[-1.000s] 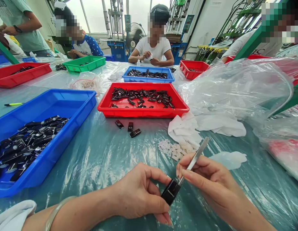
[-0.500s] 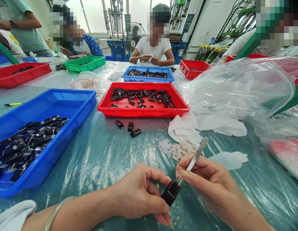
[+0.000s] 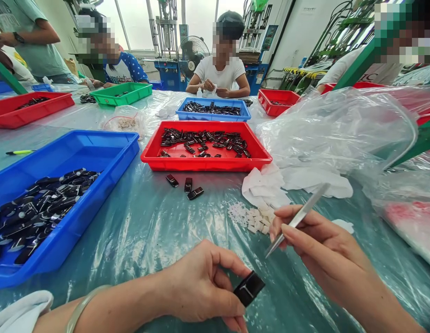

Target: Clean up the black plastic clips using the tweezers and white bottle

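My left hand [image 3: 209, 282] grips a small glossy black plastic piece [image 3: 249, 288] with a silver line on it, between thumb and fingers. To its right, my right hand [image 3: 315, 240] pinches metal tweezers [image 3: 300, 215], tips pointing down and left. A gap separates the tips from the black piece, and I see nothing between them. Past the tweezers lies a small pile of whitish bits [image 3: 258, 219] on the plastic-covered table. Several similar black pieces [image 3: 188, 185] rest in front of the red tray [image 3: 208, 164], which holds many more.
At left a blue tray [image 3: 112, 178] holds many dark pieces. White cloth or paper [image 3: 261, 185] and a heap of clear plastic sheeting [image 3: 339, 125] lie at right. Behind stand a smaller blue tray [image 3: 215, 115] and a green tray [image 3: 131, 96]. A co-worker [image 3: 218, 69] sits across the table.
My right hand has drawn the tweezers up and to the right, away from the black piece. My left hand has tilted the piece and shifted it slightly right.
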`<state>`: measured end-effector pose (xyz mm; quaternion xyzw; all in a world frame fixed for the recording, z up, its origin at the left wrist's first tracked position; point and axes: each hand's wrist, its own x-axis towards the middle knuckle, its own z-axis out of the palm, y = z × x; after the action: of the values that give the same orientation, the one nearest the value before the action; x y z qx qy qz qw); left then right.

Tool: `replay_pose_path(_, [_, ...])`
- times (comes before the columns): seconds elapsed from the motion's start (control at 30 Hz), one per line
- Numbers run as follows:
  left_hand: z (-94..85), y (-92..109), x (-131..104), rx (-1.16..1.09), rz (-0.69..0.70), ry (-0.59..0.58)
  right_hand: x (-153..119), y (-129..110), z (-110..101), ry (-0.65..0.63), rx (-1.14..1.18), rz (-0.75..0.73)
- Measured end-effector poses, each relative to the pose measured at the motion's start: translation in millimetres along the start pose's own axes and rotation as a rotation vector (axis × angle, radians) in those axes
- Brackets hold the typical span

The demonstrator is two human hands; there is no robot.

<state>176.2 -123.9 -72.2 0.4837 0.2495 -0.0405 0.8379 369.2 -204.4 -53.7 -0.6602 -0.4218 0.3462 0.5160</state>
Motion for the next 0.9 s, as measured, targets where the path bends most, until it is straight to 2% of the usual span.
replay_pose_path(0.1, [-0.5, -1.7, 0.9, -0.012, 0.040, 0.010, 4.3, 1.5, 4.0, -0.119, -0.260, -0.085])
replay_pose_path(0.2, [-0.8, -2.7, 1.5, -0.042, 0.090, 0.009, 4.2, 5.6, 15.5, -0.219, -0.416, -0.150])
replay_pose_path(0.33, [-1.2, -1.9, 0.3, -0.034, 0.174, -0.007, 0.3, 15.3, 28.8, -0.264, -0.555, -0.248])
replay_pose_path(0.43, [-1.4, -0.4, 0.3, -0.001, 0.268, -0.003, -3.3, 18.9, 29.0, -0.248, -0.608, -0.315])
replay_pose_path(0.6, [-1.3, 2.1, 2.5, -0.060, 0.322, 0.019, -13.5, 2.6, 17.3, -0.204, -0.544, -0.433])
replay_pose_path(0.8, [0.2, 6.5, 1.7, -0.068, 0.312, 0.019, -19.8, -17.4, 12.1, -0.423, -0.325, -0.427])
replay_pose_path(0.9, [0.2, 6.8, 1.4, -0.083, 0.273, 0.037, -18.9, -17.5, 14.4, -0.466, -0.266, -0.393])
